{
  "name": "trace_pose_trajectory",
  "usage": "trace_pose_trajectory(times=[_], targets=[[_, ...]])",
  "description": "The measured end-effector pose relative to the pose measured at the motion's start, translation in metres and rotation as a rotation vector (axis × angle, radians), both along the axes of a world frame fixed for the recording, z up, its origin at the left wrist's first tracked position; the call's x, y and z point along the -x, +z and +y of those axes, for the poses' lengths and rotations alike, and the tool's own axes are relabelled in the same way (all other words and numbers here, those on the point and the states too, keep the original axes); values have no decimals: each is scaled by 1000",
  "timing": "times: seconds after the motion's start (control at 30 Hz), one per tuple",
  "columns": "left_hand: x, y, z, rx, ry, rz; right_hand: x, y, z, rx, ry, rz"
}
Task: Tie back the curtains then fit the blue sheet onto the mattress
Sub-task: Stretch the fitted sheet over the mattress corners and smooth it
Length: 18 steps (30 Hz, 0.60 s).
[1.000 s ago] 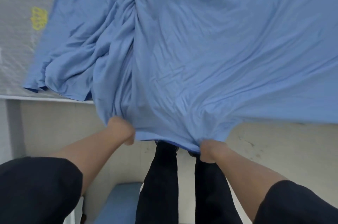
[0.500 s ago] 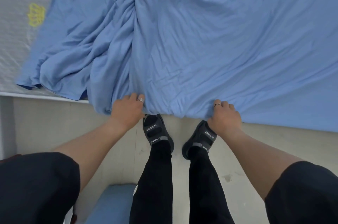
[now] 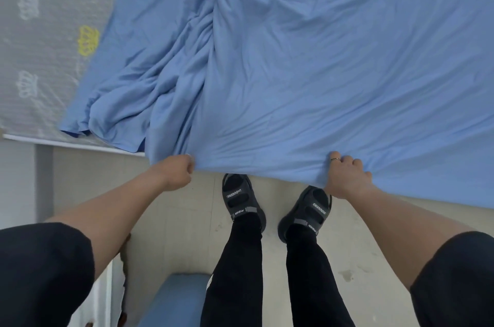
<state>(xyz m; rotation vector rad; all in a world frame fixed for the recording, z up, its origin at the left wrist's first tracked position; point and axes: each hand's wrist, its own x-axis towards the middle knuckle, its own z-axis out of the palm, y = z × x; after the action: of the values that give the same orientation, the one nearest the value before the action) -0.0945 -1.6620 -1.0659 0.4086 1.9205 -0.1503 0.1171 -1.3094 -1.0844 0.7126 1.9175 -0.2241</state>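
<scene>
Mattress [image 3: 40, 59] was seen bare only at far left, the rest hidden under the blue sheet [image 3: 320, 73], which was bunched left of centre. Its near hem was gripped by the left hand [image 3: 176, 171], fist closed, and by the right hand [image 3: 347, 177], fingertips buried in cloth.

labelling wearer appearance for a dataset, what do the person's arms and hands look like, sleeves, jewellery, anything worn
Both arms wear loose black fabric short sleeves, the left sleeve and the right sleeve, and the forearms are bare below them. The right hand has a thin ring on one finger. The left hand shows no glove or watch.
</scene>
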Motion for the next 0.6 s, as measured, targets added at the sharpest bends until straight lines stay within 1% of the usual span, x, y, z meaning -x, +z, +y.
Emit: trace_pose_trajectory(times=[0.07,0.1,0.17,0.27,0.33,0.4,0.47,0.53,0.6], targets=[[-8,6,-5,-78,119,-19,13,2,6,51,-31,-80],[-8,14,-7,-111,175,18,23,7,6,92,-21,-105],[-7,29,-7,-171,248,156,42,16,5,195,20,-100],[11,60,-15,-296,393,412,88,46,-14,272,20,43],[37,71,-21,-331,490,548,121,67,-30,296,-42,137],[78,72,-32,-314,567,615,154,81,-53,336,-159,222],[130,58,-47,-290,617,670,191,84,-81,370,-317,303],[176,38,-59,-189,557,707,225,78,-107,380,-440,383],[215,16,-72,-50,484,646,260,63,-136,348,-563,465]])
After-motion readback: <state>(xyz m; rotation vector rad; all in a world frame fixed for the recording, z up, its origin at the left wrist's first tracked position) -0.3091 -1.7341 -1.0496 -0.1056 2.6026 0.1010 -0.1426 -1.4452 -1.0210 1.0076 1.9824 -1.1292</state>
